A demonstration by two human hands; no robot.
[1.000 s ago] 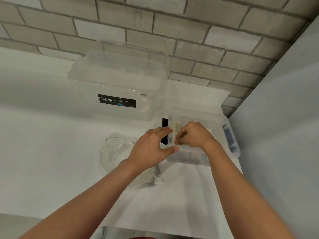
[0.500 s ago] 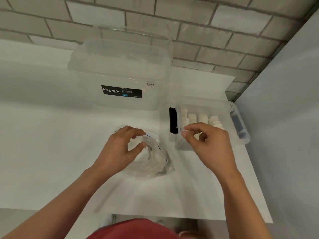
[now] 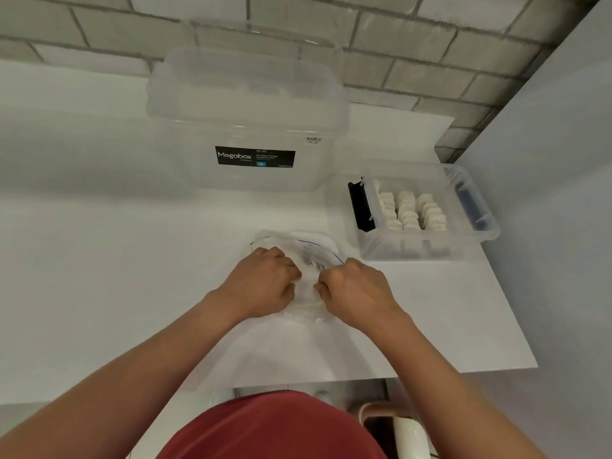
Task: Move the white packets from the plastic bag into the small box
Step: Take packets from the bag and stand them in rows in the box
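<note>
I see a white tabletop [image 3: 99, 260] set into a brick-wall corner. My left hand [image 3: 261, 286] and right hand [image 3: 356, 291], fingers curled, pinch the bag [image 3: 318, 250] at its mouth. Packets [image 3: 410, 210] stand in rows in the box [image 3: 477, 233] nearby, right.

A red garment [image 3: 275, 429] is worn over the torso and is seen at the lower edge of the view. Both forearms are bare to the elbow; no sleeves are seen on them. The left hand [image 3: 265, 283] and right hand [image 3: 356, 289] are bare and ungloved.
</note>
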